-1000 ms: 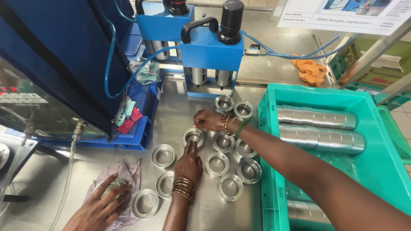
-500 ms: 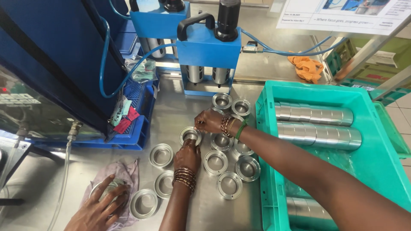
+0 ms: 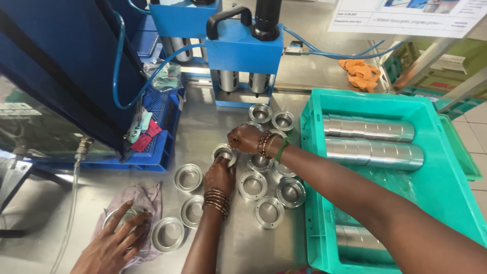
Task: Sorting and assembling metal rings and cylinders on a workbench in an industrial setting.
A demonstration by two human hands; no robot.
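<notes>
Several shallow round metal rings lie on the steel table (image 3: 238, 253). My left hand (image 3: 219, 175), with bangles at the wrist, reaches up from below and its fingertips rest on one metal ring (image 3: 223, 152) at the middle of the group. My right hand (image 3: 246, 138), with bangles and a green band, comes in from the right, and its curled fingers touch the same ring's upper right edge. More rings sit around them, such as one ring (image 3: 252, 185) just right of my left wrist.
Another person's hand (image 3: 116, 243) presses a ring wrapped in a pale cloth (image 3: 147, 198) at the bottom left. A teal crate (image 3: 446, 172) on the right holds stacked metal cylinders (image 3: 370, 129). A blue press (image 3: 243, 56) stands behind; a blue tray (image 3: 157, 147) lies left.
Both my hands stay at the same ring, my left hand closing in on it a little. The other person's hand has shifted on the cloth. The view has tilted slightly.
</notes>
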